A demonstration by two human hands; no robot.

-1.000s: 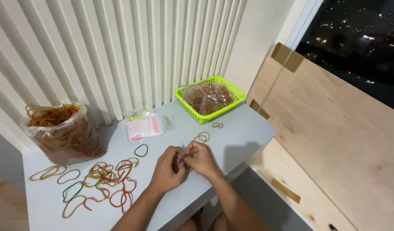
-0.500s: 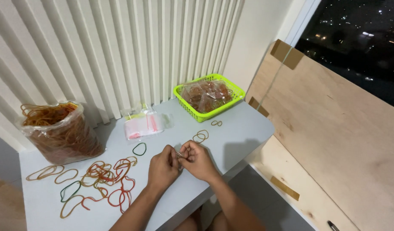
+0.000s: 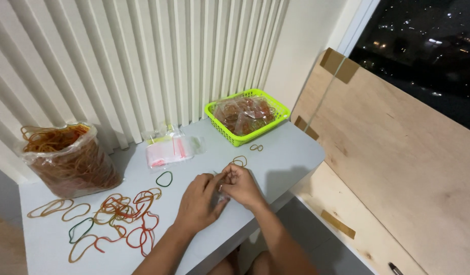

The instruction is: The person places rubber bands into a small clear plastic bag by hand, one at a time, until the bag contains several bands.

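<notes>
In the head view, the person's two hands meet low in the middle of the frame, over the near edge of the grey table (image 3: 296, 153). The left hand (image 3: 198, 202) and the right hand (image 3: 241, 184) press their fingertips together around something small and clear, seemingly a little plastic bag (image 3: 219, 196). It sits between the thumbs, mostly hidden, so what it holds cannot be told. Both grips look narrow and pinched, which suits a thin, slippery thing that needs two hands to keep it open or shut.

To the left of the hands, in the lower left of the frame, loose rubber bands (image 3: 120, 216) lie spread flat in red, orange, green and tan, laid out singly so that each can be picked up apart from the rest. A single dark green band (image 3: 164, 179) lies just above the left hand, and a few tan bands (image 3: 239, 161) lie just beyond the right hand.

At the far left stands a big clear sack of rubber bands (image 3: 67, 160), its mouth rolled open so the stock is easy to reach. Above the hands, a stack of small clear bags with red strips (image 3: 166, 150) rests near the slatted wall. In the upper middle, a bright green basket (image 3: 276, 108) holds filled clear packets, kept to the far side, well apart from the loose bands.
</notes>
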